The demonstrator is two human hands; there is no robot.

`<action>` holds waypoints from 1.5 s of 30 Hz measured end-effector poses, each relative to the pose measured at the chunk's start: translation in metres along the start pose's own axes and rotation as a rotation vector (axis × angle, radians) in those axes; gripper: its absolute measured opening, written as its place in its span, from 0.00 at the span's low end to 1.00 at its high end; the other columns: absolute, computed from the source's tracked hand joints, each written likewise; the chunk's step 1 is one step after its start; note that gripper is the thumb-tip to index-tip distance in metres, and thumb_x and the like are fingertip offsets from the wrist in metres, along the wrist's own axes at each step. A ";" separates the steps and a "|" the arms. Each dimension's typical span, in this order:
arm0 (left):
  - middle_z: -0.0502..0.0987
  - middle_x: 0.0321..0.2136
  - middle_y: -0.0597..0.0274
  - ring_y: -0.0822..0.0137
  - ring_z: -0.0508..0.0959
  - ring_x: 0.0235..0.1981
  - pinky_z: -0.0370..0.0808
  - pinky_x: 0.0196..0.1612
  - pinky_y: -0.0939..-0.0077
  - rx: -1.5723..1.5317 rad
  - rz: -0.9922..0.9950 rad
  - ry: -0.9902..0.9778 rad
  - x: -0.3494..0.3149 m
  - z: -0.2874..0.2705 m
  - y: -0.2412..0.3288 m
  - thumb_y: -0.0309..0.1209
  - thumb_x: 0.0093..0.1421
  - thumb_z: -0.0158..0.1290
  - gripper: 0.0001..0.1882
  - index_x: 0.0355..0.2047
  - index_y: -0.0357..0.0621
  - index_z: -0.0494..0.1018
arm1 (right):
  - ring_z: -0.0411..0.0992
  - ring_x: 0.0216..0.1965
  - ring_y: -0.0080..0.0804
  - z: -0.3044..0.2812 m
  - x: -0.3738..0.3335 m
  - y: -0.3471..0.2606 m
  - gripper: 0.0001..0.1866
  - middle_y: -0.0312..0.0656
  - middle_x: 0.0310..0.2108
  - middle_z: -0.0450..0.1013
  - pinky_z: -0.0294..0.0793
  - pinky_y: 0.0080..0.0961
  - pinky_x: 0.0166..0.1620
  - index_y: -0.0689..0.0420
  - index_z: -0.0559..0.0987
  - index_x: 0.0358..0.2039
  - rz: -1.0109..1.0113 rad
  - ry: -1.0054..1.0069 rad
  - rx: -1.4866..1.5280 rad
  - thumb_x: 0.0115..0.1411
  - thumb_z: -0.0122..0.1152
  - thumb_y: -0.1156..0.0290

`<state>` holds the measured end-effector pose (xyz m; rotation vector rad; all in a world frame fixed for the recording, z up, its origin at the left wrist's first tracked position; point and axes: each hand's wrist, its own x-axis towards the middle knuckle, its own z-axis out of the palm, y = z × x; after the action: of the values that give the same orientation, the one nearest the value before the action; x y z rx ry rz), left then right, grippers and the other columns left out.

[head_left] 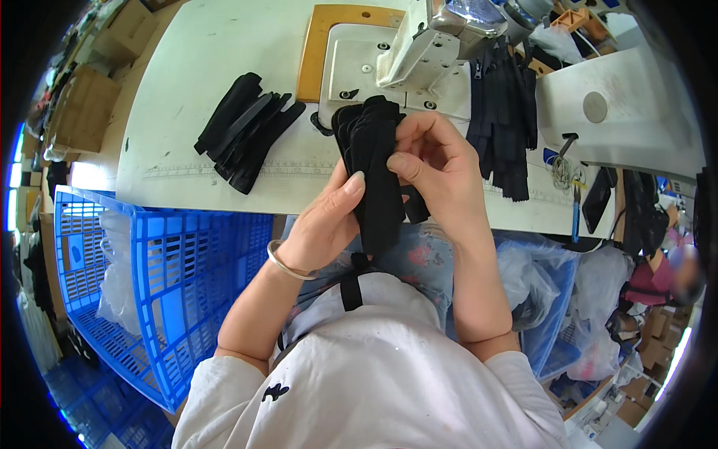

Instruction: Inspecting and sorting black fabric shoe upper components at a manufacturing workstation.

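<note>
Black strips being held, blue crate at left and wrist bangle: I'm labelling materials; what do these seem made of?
Black strips: probably matte fabric, judging by dull surfaces and soft bends.
Blue crate: likely moulded plastic, slightly glossy, with regular lattice walls.
Bangle: perhaps metal, smooth and pale, though its sheen leaves this open.

A pale worktable [202,52] is spreading beyond the grip and to both sides. Left of the grip, cardboard boxes [88,108] are standing past the worktable's end, and a bright strip of light [15,176] is glowing farther out. Lower down on that side, a blue plastic crate [136,217] is standing beside the worktable; far right of the grip, more boxes [658,327] are sitting near another glowing strip [677,363].
</note>
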<state>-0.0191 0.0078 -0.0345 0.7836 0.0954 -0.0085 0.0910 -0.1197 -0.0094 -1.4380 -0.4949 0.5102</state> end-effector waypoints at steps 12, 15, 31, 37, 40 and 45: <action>0.76 0.45 0.60 0.69 0.78 0.46 0.78 0.49 0.70 0.081 0.059 0.171 0.005 -0.028 0.004 0.36 0.47 0.72 0.40 0.55 0.37 0.64 | 0.72 0.28 0.25 0.021 -0.006 0.006 0.08 0.38 0.29 0.73 0.73 0.23 0.34 0.61 0.79 0.36 -0.299 0.064 -0.355 0.55 0.65 0.77; 0.76 0.44 0.61 0.70 0.77 0.46 0.77 0.49 0.71 0.265 0.186 0.223 0.008 -0.026 0.006 0.32 0.46 0.73 0.38 0.54 0.37 0.65 | 0.74 0.30 0.24 0.019 -0.009 0.006 0.10 0.38 0.30 0.74 0.73 0.22 0.35 0.60 0.80 0.39 -0.215 -0.004 -0.224 0.56 0.65 0.76; 0.74 0.47 0.63 0.73 0.75 0.47 0.75 0.51 0.75 0.328 0.241 0.217 0.014 -0.036 0.002 0.25 0.47 0.71 0.39 0.56 0.37 0.63 | 0.77 0.30 0.28 0.021 -0.008 0.008 0.10 0.42 0.32 0.78 0.76 0.23 0.35 0.63 0.81 0.39 -0.181 0.030 -0.306 0.57 0.66 0.74; 0.74 0.48 0.63 0.72 0.75 0.48 0.76 0.51 0.74 0.303 0.221 0.214 0.013 -0.039 0.001 0.29 0.45 0.73 0.41 0.57 0.38 0.63 | 0.77 0.31 0.29 0.019 -0.006 0.006 0.15 0.43 0.32 0.78 0.76 0.23 0.36 0.62 0.81 0.39 -0.087 0.005 -0.316 0.53 0.71 0.69; 0.74 0.48 0.63 0.72 0.75 0.48 0.76 0.51 0.74 0.399 0.298 0.174 0.011 -0.041 -0.004 0.28 0.45 0.73 0.42 0.58 0.38 0.62 | 0.77 0.31 0.29 0.018 -0.007 0.003 0.13 0.43 0.32 0.78 0.77 0.23 0.36 0.63 0.82 0.38 -0.139 -0.017 -0.367 0.54 0.70 0.70; 0.74 0.49 0.64 0.73 0.75 0.49 0.75 0.51 0.75 0.369 0.248 0.183 0.012 -0.038 0.000 0.26 0.47 0.71 0.39 0.57 0.38 0.63 | 0.76 0.30 0.29 0.018 -0.007 0.001 0.09 0.43 0.31 0.77 0.76 0.23 0.35 0.62 0.81 0.38 -0.106 -0.012 -0.373 0.58 0.65 0.74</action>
<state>-0.0098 0.0353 -0.0622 1.1603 0.1725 0.2878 0.0749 -0.1097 -0.0095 -1.7537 -0.6989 0.3524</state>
